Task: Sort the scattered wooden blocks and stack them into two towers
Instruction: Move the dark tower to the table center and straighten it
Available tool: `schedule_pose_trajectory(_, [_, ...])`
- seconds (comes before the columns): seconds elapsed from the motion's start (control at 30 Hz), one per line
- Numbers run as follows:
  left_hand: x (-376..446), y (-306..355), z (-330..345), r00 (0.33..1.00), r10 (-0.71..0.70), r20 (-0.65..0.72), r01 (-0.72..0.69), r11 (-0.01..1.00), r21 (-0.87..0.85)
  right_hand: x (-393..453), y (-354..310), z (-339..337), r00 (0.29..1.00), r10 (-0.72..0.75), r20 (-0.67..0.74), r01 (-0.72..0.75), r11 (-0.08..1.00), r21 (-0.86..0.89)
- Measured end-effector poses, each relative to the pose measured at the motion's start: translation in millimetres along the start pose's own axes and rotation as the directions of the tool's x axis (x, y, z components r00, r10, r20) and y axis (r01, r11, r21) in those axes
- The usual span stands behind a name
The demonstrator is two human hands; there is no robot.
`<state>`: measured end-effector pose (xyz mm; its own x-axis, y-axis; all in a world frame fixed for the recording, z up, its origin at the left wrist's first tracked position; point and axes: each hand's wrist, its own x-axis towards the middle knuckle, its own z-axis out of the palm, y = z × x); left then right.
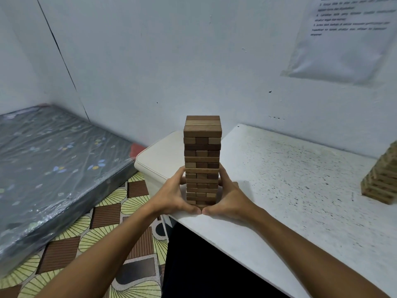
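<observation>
Mattress (pixel 49 168) wrapped in plastic, laid on patterned floor (pixel 103 222) at left. White speckled table (pixel 290 190) set against wall; printed sheet (pixel 343 37) taped above. Dark tower (pixel 202 160) stood upright near table's front left edge. Pale tower (pixel 381 179) seen well apart at right, partly cut off. Dark tower's base cupped by left hand (pixel 174 194) and right hand (pixel 229 196), fingers wrapped round its sides, thumbs touching in front.

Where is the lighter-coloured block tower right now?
The light tower stands at the head view's far right edge on the white table, well apart from the dark tower.
</observation>
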<state>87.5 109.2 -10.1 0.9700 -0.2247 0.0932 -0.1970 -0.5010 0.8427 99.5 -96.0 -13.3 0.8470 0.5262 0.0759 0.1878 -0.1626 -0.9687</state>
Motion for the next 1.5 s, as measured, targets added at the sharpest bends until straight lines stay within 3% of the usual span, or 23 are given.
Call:
schedule_pose_trajectory(0.2, [5.9,7.0,6.5,1.000,0.011,0.019,-0.011,1.000,0.005,-7.2,-5.2,-8.0,1.000,0.003,0.002,-0.003,1.000,0.019])
schedule_pose_trajectory(0.43, [15.6,23.2,28.9,0.995,0.027,0.097,-0.014,0.991,-0.131,-21.5,-8.0,-27.8,0.995,-0.029,-0.092,0.020,0.995,-0.097])
schedule_pose_trajectory(1.0, [70.1,51.8,95.0,0.964,0.183,0.194,-0.168,0.981,-0.092,-70.3,2.5,-92.8,0.974,0.017,-0.227,-0.031,0.998,-0.056])
schedule_pose_trajectory(1.5, [115.8,78.0,155.6,0.904,0.271,0.330,-0.246,0.962,-0.116,-109.5,18.7,-145.8,0.919,0.074,-0.388,-0.131,0.984,-0.122])
